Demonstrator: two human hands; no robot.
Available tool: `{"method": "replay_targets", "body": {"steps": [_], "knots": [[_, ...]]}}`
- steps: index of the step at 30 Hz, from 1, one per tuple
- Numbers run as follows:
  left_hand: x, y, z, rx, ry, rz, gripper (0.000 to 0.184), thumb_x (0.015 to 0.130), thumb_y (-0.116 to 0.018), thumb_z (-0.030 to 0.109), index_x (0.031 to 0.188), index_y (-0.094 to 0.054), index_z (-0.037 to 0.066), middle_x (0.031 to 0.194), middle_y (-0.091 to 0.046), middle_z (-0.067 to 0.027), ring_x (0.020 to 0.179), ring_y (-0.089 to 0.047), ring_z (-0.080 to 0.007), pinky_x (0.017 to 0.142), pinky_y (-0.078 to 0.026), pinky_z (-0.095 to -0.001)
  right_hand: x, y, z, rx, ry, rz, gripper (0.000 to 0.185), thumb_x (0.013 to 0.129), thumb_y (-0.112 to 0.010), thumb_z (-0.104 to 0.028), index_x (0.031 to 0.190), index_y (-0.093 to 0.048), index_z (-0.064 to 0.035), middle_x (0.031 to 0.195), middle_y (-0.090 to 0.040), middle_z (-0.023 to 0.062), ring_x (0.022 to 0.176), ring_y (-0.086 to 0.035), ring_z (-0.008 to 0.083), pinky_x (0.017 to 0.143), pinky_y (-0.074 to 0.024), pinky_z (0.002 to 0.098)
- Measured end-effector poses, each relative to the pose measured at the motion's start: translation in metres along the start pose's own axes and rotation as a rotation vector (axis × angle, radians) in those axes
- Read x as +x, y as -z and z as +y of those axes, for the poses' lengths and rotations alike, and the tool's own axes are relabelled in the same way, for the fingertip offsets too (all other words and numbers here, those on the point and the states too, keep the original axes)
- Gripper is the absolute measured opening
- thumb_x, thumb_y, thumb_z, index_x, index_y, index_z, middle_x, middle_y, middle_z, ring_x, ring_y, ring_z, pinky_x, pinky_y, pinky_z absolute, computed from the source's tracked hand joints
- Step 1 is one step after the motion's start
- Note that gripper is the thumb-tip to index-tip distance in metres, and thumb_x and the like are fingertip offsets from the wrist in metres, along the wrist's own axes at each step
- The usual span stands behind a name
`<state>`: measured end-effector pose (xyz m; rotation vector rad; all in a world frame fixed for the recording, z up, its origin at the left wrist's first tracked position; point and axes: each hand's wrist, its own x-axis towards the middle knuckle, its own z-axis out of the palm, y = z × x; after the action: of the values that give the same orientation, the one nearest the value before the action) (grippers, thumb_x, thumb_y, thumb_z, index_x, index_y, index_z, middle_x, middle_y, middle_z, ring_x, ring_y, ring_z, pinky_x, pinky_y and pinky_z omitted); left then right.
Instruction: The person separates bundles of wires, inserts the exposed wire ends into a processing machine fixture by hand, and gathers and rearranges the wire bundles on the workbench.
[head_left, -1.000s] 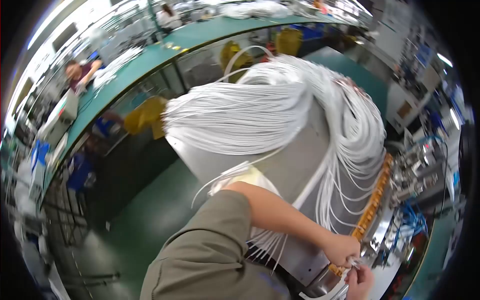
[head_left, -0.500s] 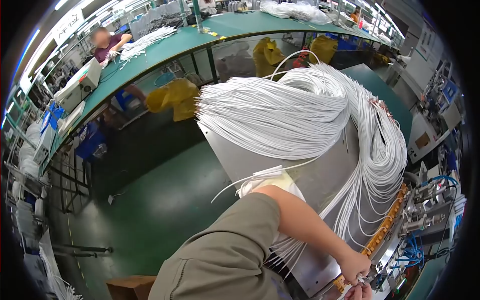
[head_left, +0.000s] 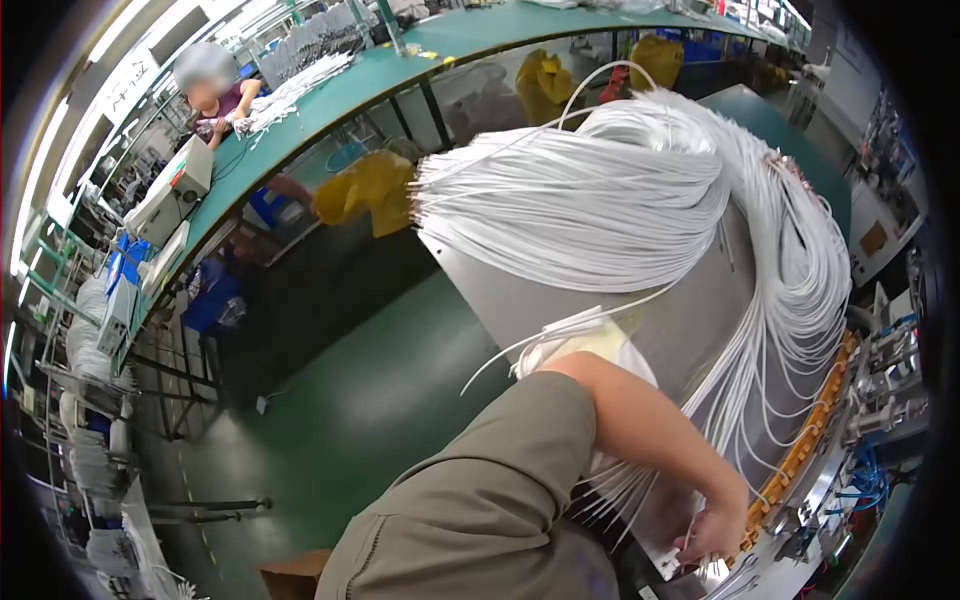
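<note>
My left hand point(head_left: 716, 530) is at the lower right, its fingers curled downward beside the lower end of an orange toothed strip point(head_left: 803, 455). The fingertips are partly hidden, and I cannot make out what they hold. My right hand is out of view. A large bundle of white cables point(head_left: 590, 210) lies looped over a metal plate point(head_left: 640, 330). Its strands point(head_left: 740, 375) run down towards the strip, and some reach it. Under my forearm, loose cable ends point(head_left: 615, 500) hang at the plate's edge. A white wrapping point(head_left: 590, 340) lies near my elbow.
Metal clamps point(head_left: 885, 420) and blue tubes point(head_left: 868, 485) stand right of the strip. Behind runs a long green bench point(head_left: 470, 40), where a person point(head_left: 215, 105) handles white cables. Yellow bags point(head_left: 365, 195) hang below it. A cardboard box point(head_left: 292, 575) sits at bottom left.
My left hand has parted from my right hand, which has dropped out of view. The whole view has shifted, so the plate and cables appear farther right.
</note>
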<state>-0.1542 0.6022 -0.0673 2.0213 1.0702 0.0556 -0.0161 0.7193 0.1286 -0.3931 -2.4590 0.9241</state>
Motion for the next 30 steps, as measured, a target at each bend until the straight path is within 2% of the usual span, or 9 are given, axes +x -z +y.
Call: {"method": "replay_targets", "body": {"steps": [2, 3, 5, 11, 15, 23, 26, 29, 30], "knots": [[-0.004, -0.001, 0.004, -0.02, -0.001, -0.011, 0.026, 0.073, -0.071, 0.032, 0.078, -0.073, 0.007, 0.066, -0.06, 0.0012, 0.056, -0.051, -0.014, 0.052, -0.039, -0.0305, 0.016, 0.012, -0.029, -0.184, 0.133, 0.39, 0.018, 0.093, -0.055, -0.011, 0.08, -0.062, -0.0007, 0.065, -0.059, 0.0041, 0.048, -0.049, 0.0099, 0.041, -0.036, 0.0234], [-0.008, 0.002, 0.005, -0.016, 0.008, -0.018, 0.025, 0.074, -0.071, 0.031, 0.077, -0.073, 0.006, 0.067, -0.061, 0.0011, 0.056, -0.051, -0.0138, 0.052, -0.038, -0.0305, 0.018, 0.022, -0.04, -0.749, 0.653, 0.408, 0.024, 0.092, -0.054, -0.006, 0.071, -0.064, -0.0006, 0.061, -0.058, 0.0058, 0.048, -0.049, 0.011, 0.041, -0.0377, 0.0242], [-0.006, 0.001, 0.003, -0.036, -0.026, -0.009, 0.023, 0.075, -0.07, 0.03, 0.077, -0.072, 0.007, 0.069, -0.064, 0.0007, 0.057, -0.053, -0.0132, 0.053, -0.04, -0.0289, 0.008, 0.015, -0.044, -0.073, 0.511, 0.154, 0.014, 0.092, -0.055, -0.004, 0.099, -0.064, 0.0025, 0.067, -0.061, 0.0089, 0.05, -0.05, 0.0122, 0.043, -0.0386, 0.0241], [-0.01, 0.0, 0.01, 0.015, 0.026, 0.017, 0.021, 0.076, -0.07, 0.029, 0.079, -0.071, 0.008, 0.071, -0.065, 0.0008, 0.061, -0.055, -0.0128, 0.056, -0.042, -0.0286, 0.005, 0.013, -0.034, 0.019, 0.207, 0.152, 0.06, 0.092, -0.051, -0.002, 0.143, -0.019, 0.0015, 0.081, -0.062, 0.0143, 0.054, -0.05, 0.0136, 0.047, -0.0398, 0.0234], [-0.007, -0.002, 0.008, 0.0, 0.062, 0.009, 0.021, 0.076, -0.07, 0.028, 0.08, -0.071, 0.008, 0.072, -0.065, 0.0007, 0.063, -0.055, -0.0128, 0.058, -0.042, -0.029, 0.008, -0.004, -0.035, -0.043, 0.359, 0.015, 0.06, 0.092, -0.05, -0.002, 0.143, -0.02, 0.0019, 0.079, -0.061, 0.0137, 0.054, -0.049, 0.0114, 0.046, -0.0379, 0.0213], [-0.007, -0.003, 0.006, -0.055, 0.12, -0.025, 0.019, 0.076, -0.07, 0.026, 0.082, -0.071, 0.008, 0.075, -0.067, 0.0005, 0.067, -0.057, -0.0129, 0.06, -0.043, -0.0299, -0.012, -0.005, -0.041, 0.047, 0.132, 0.027, 0.065, 0.091, -0.054, -0.001, 0.145, -0.019, 0.0005, 0.086, -0.062, 0.0145, 0.051, -0.047, 0.0096, 0.046, -0.036, 0.0185], [-0.003, -0.002, 0.004, -0.089, 0.106, -0.035, 0.019, 0.076, -0.07, 0.026, 0.083, -0.071, 0.008, 0.076, -0.067, 0.0004, 0.068, -0.058, -0.013, 0.061, -0.044, -0.0302, -0.014, -0.006, -0.046, 0.03, 0.119, 0.044, 0.058, 0.091, -0.053, -0.001, 0.142, -0.027, 0.0027, 0.087, -0.062, 0.0154, 0.052, -0.048, 0.0101, 0.046, -0.0373, 0.0188], [-0.016, 0.003, 0.012, -0.068, 0.053, 0.017, 0.021, 0.072, -0.068, 0.02, 0.074, -0.068, -0.001, 0.072, -0.067, -0.0074, 0.066, -0.061, -0.0203, 0.061, -0.046, -0.0368, -0.008, -0.008, -0.072, 0.125, 0.493, 0.065, 0.041, 0.09, -0.055, -0.001, 0.13, -0.046, 0.0064, 0.09, -0.063, 0.0162, 0.055, -0.049, 0.0116, 0.046, -0.0377, 0.0193], [-0.013, 0.002, 0.011, -0.046, -0.014, 0.029, 0.017, 0.071, -0.069, 0.015, 0.074, -0.068, -0.002, 0.07, -0.067, -0.0092, 0.063, -0.061, -0.0206, 0.059, -0.047, -0.0363, -0.008, -0.008, -0.09, 0.065, 0.456, 0.035, 0.024, 0.09, -0.056, -0.003, 0.111, -0.06, 0.0066, 0.093, -0.065, 0.0159, 0.066, -0.056, 0.0162, 0.056, -0.0453, 0.0243]]}}
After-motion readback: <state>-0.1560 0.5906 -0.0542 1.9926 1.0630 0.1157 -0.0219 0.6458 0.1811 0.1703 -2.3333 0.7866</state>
